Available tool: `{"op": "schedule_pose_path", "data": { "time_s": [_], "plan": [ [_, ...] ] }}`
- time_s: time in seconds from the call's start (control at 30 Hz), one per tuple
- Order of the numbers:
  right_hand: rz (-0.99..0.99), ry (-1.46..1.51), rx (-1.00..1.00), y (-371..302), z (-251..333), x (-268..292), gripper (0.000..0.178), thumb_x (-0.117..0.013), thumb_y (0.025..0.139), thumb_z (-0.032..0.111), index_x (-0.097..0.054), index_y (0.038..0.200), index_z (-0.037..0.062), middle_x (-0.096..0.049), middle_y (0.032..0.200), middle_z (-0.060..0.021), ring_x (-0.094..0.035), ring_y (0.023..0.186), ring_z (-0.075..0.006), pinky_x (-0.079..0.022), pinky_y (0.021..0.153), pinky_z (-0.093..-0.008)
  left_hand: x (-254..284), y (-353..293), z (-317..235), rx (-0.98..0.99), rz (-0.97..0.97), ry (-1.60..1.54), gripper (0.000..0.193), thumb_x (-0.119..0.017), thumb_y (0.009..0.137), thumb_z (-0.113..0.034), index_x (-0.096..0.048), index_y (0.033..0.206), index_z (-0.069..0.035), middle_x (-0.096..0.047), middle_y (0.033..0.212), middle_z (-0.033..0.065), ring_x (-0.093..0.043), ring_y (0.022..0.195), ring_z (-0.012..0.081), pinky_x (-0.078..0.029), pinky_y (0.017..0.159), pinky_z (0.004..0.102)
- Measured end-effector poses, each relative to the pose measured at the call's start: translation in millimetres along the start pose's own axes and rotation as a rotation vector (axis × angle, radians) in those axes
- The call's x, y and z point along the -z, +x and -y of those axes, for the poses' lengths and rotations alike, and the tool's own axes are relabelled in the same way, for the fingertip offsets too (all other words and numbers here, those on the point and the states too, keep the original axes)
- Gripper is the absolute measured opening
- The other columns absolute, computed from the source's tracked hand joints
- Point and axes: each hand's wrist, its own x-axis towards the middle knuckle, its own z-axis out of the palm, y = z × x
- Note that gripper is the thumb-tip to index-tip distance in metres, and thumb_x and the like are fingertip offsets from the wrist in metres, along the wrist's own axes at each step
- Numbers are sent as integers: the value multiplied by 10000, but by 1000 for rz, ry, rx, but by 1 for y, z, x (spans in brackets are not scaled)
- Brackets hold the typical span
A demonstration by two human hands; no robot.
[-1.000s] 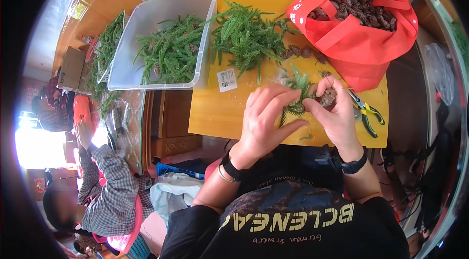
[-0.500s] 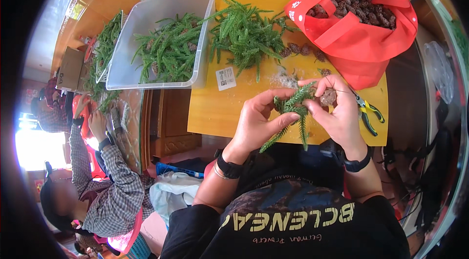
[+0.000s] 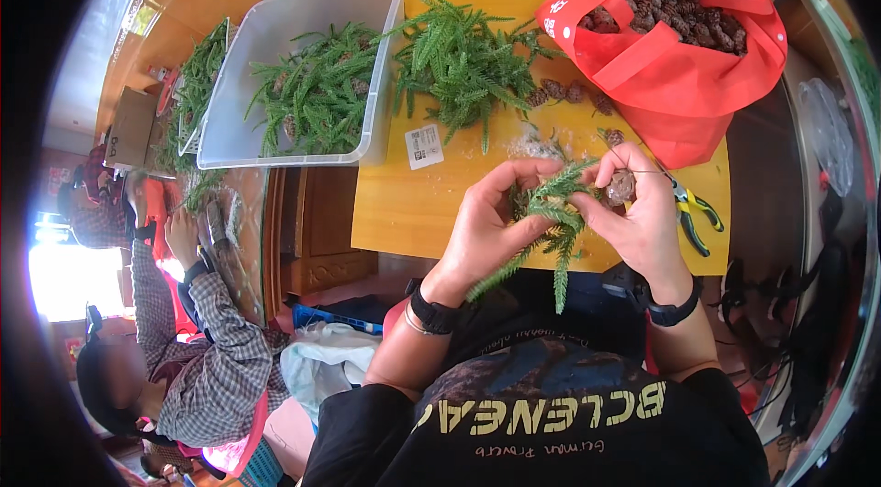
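Above the near edge of the yellow table, my left hand (image 3: 488,228) is closed around a green artificial pine sprig (image 3: 556,210), thumb on top, its needled tips hanging down. My right hand (image 3: 650,239) is closed too, with a brown pine cone (image 3: 621,187) among its fingers. Right thumb and forefinger meet at the sprig's right end, and a thin dark wire or stem shows by the fingers. Whether cone and sprig are joined is hidden by the fingers. Close to my right hand, pliers (image 3: 699,222) with yellow and black handles lie on the table.
A red bag (image 3: 674,115) full of pine cones stands at the far right, several loose cones (image 3: 575,92) beside it. Green sprigs (image 3: 459,65) are heaped mid-table. Left of them is a clear plastic bin (image 3: 275,159) of sprigs and cones. A co-worker in checked sleeves (image 3: 220,322) sits at left.
The sprig has shifted a little down and left, its tips hanging lower. The cone has turned slightly in my right fingers. The co-worker's farther hand has moved a little.
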Motion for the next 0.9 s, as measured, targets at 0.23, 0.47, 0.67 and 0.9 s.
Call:
{"op": "schedule_pose_path", "data": {
  "time_s": [0.23,0.47,0.67,0.9],
  "plan": [
    [3,-45,-26,-1,3,1,270,-666,711,-12,-422,793,69,-549,821,-25,-468,705,-31,-394,614,-183,6,1,16,-70,16,-155,268,-555,861,-112,-516,1101,1,-531,968,51,-517,810,116,-430,748,254],
    [-28,-29,3,-1,4,1,270,-678,706,6,-431,793,71,-537,801,-16,-457,687,-34,-392,607,-189,6,3,17,48,-22,-360,230,-478,903,-144,-565,1067,-7,-579,985,85,-519,771,136,-420,716,266],
    [-18,25,-25,0,2,1,260,-664,719,-1,-428,799,74,-529,789,-4,-455,679,-27,-384,597,-184,4,3,12,106,-48,-418,236,-496,893,-143,-571,1063,3,-607,899,81,-536,720,140,-441,682,260],
    [-9,55,-40,0,1,1,246,-648,732,-9,-426,798,72,-536,785,-3,-451,674,-22,-376,585,-182,6,2,9,166,-40,-503,247,-517,879,-145,-566,1061,15,-602,858,79,-567,738,154,-475,682,269]
  ]
}}
